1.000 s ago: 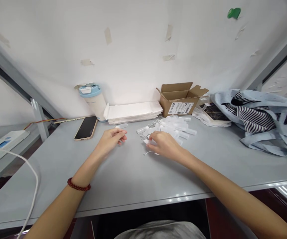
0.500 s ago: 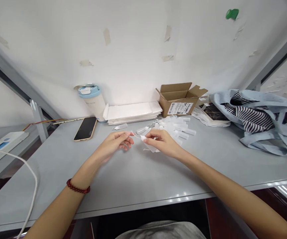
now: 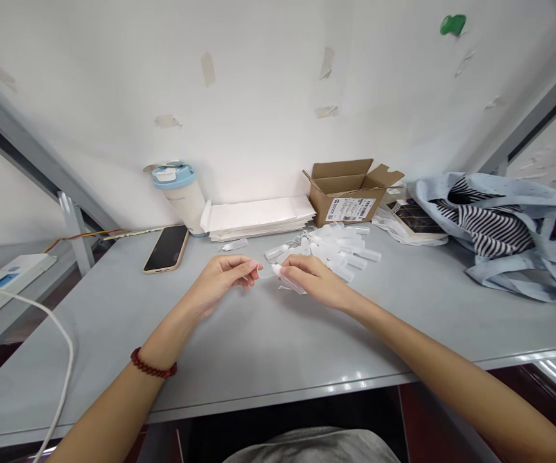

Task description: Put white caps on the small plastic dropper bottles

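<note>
My left hand [image 3: 232, 275] pinches a thin white string [image 3: 267, 276] between thumb and forefinger, its other fingers curled. The string runs across to the small white-tipped clear bottle [image 3: 276, 269] that my right hand [image 3: 309, 276] grips by its top, with the bottle's body partly under the fingers. Behind and beside my right hand lies a pile of similar translucent bottles [image 3: 340, 243] with white strings. One more bottle [image 3: 234, 245] lies apart, behind my left hand.
A phone [image 3: 166, 249] and a blue-lidded cup [image 3: 181, 196] stand at the left. White flat packets [image 3: 261, 215] and an open cardboard box [image 3: 348, 193] sit along the wall. A light blue bag [image 3: 538, 222] lies right; a power strip [image 3: 2, 286] is far left.
My left thumb and forefinger have closed together on the string, which hangs a little lower between the hands. My right hand has barely moved and still holds the bottle.
</note>
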